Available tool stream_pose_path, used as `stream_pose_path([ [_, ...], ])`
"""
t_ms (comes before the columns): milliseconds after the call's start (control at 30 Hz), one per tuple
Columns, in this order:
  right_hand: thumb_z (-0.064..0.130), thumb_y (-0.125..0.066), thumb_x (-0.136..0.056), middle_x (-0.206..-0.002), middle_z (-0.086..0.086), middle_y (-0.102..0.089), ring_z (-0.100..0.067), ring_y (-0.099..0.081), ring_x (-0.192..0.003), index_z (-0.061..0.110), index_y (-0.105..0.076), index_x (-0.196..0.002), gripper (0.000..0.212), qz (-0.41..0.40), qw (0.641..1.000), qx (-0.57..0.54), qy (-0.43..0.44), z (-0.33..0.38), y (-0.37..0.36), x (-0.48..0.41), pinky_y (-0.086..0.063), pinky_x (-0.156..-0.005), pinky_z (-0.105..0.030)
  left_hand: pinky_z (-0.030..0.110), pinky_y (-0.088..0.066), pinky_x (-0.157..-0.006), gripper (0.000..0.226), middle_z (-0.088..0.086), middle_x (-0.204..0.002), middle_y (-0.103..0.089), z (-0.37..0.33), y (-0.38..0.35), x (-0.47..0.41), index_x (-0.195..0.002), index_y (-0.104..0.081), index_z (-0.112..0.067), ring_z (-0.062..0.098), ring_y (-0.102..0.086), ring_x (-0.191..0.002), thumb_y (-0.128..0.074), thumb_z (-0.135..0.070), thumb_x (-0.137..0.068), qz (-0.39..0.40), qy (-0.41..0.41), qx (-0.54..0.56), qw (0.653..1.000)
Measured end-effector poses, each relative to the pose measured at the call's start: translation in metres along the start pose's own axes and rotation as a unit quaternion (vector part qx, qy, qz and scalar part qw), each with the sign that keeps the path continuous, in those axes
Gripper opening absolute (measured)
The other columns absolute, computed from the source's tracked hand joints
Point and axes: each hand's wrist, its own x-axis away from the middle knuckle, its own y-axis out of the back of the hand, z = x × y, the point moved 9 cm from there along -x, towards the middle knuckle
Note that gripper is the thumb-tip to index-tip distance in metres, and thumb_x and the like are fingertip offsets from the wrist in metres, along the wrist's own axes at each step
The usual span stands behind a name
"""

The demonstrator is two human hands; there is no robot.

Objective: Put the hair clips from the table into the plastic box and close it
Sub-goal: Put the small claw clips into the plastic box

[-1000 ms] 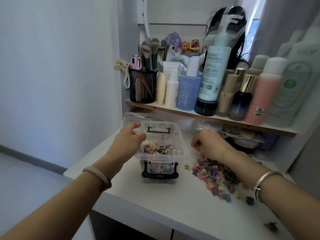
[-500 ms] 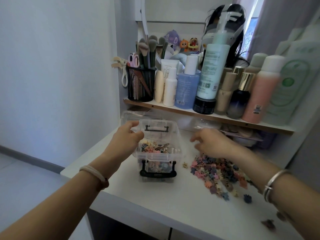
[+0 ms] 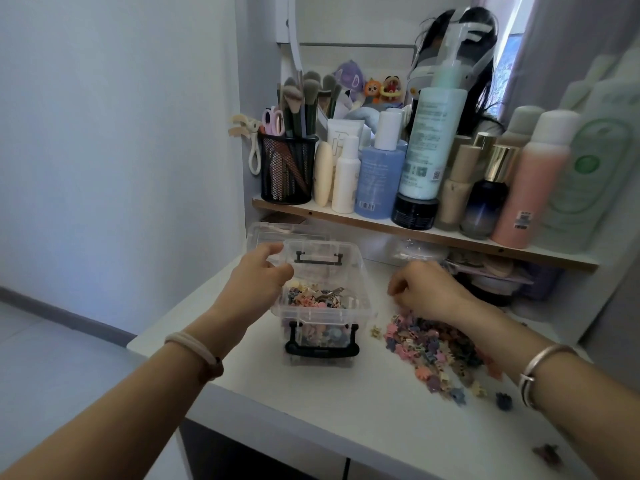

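Note:
A clear plastic box (image 3: 353, 271) with black latches stands open on the white table, partly filled with small coloured hair clips (image 3: 313, 297). My left hand (image 3: 254, 277) grips the box's left rim, thumb inside the wall. A pile of loose hair clips (image 3: 429, 348) lies to the right of the box. My right hand (image 3: 427, 289) sits on the pile's far end with its fingers curled down into the clips. Behind the box the clear lid (image 3: 273, 232) lies flat.
A shelf (image 3: 363, 225) right above the table's back carries a black mesh brush cup (image 3: 287, 168) and a crowded row of bottles. Stray clips (image 3: 504, 400) lie to the right near the table's front edge (image 3: 277, 414). A wall stands to the left.
Both hands have stayed almost where they were. The right hand's fingers have shifted slightly over the far end of the pile. The view has drifted a little.

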Motion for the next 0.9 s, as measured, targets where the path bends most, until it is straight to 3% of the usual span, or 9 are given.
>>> stream_pose_path([
  [133,0.016,-0.067,-0.083,-0.084,0.008,-0.064,-0.006,-0.056,-0.081,0.017,-0.070,-0.093,0.011,-0.140,0.967,-0.210,0.035,0.028,0.050,0.006,-0.040,-0.075,-0.015,0.041,-0.042,-0.095,0.047,0.025,-0.123,-0.054,0.002,0.001,-0.001,-0.140,-0.037,-0.014,0.040,-0.053,-0.112,-0.045,-0.011,-0.093,-0.003,0.000,-0.002,1.000],
  [233,0.022,-0.068,-0.081,-0.083,0.016,-0.063,0.003,-0.058,-0.082,0.025,-0.066,-0.086,0.006,-0.083,0.934,-0.334,0.090,0.055,0.060,0.010,-0.043,-0.076,-0.011,0.040,-0.043,-0.092,0.047,0.023,-0.120,-0.055,0.002,0.000,-0.001,-0.140,-0.037,-0.014,0.039,-0.055,-0.107,-0.045,-0.011,-0.093,0.001,0.001,-0.006,1.000],
  [300,0.022,-0.065,-0.084,-0.085,0.016,-0.063,0.001,-0.057,-0.083,0.025,-0.066,-0.088,0.006,-0.075,0.946,-0.304,0.083,0.052,0.058,0.008,-0.042,-0.076,-0.013,0.040,-0.043,-0.091,0.047,0.023,-0.122,-0.055,0.002,-0.001,-0.001,-0.140,-0.037,-0.014,0.039,-0.054,-0.111,-0.045,-0.011,-0.093,0.003,0.000,-0.007,1.000],
  [367,0.017,-0.062,-0.087,-0.094,0.008,-0.065,-0.005,-0.056,-0.088,0.020,-0.068,-0.097,0.012,-0.079,0.973,-0.216,0.036,0.031,0.048,0.006,-0.040,-0.078,-0.018,0.036,-0.042,-0.085,0.047,0.020,-0.114,-0.056,0.002,-0.001,-0.002,-0.139,-0.037,-0.014,0.036,-0.056,-0.101,-0.045,-0.011,-0.093,0.003,-0.002,0.001,1.000],
  [467,0.014,-0.056,-0.089,-0.119,-0.003,-0.062,-0.014,-0.056,-0.107,0.016,-0.063,-0.116,0.028,0.016,0.999,-0.038,-0.008,0.002,0.008,0.007,-0.040,-0.086,-0.021,0.032,-0.040,-0.079,0.046,0.013,-0.104,-0.054,0.002,-0.002,-0.003,-0.139,-0.037,-0.014,0.025,-0.052,-0.089,-0.045,-0.010,-0.093,0.006,-0.004,0.013,1.000],
  [533,0.017,-0.053,-0.090,-0.127,-0.008,-0.056,-0.021,-0.053,-0.117,0.016,-0.060,-0.119,0.030,0.066,0.997,0.020,-0.022,-0.009,-0.011,0.010,-0.041,-0.092,-0.025,0.033,-0.041,-0.080,0.046,0.016,-0.109,-0.055,0.002,-0.003,-0.004,-0.139,-0.037,-0.013,0.027,-0.053,-0.090,-0.045,-0.010,-0.093,0.006,-0.006,0.015,1.000],
  [667,0.007,-0.051,-0.088,-0.117,-0.007,-0.064,-0.021,-0.051,-0.119,0.014,-0.069,-0.105,0.025,0.071,0.997,0.026,-0.014,-0.008,-0.015,0.008,-0.045,-0.096,-0.031,0.035,-0.042,-0.082,0.046,0.020,-0.116,-0.056,0.003,-0.002,-0.004,-0.139,-0.038,-0.014,0.033,-0.055,-0.094,-0.045,-0.011,-0.093,0.004,-0.008,0.014,1.000],
  [733,0.003,-0.052,-0.086,-0.113,-0.006,-0.066,-0.021,-0.048,-0.122,0.013,-0.071,-0.099,0.025,0.075,0.997,0.026,-0.005,-0.004,-0.016,0.007,-0.044,-0.098,-0.032,0.038,-0.044,-0.087,0.046,0.022,-0.121,-0.055,0.003,-0.002,-0.004,-0.139,-0.038,-0.015,0.040,-0.055,-0.108,-0.045,-0.011,-0.093,0.004,-0.008,0.010,1.000],
  [900,0.002,-0.056,-0.085,-0.107,-0.005,-0.069,-0.015,-0.058,-0.102,0.011,-0.072,-0.097,0.021,0.066,0.998,0.006,-0.005,-0.004,-0.014,0.005,-0.047,-0.085,-0.024,0.033,-0.041,-0.080,0.045,0.022,-0.124,-0.055,0.003,-0.003,-0.004,-0.138,-0.038,-0.015,0.039,-0.055,-0.112,-0.044,-0.011,-0.093,0.005,-0.006,0.010,1.000],
])
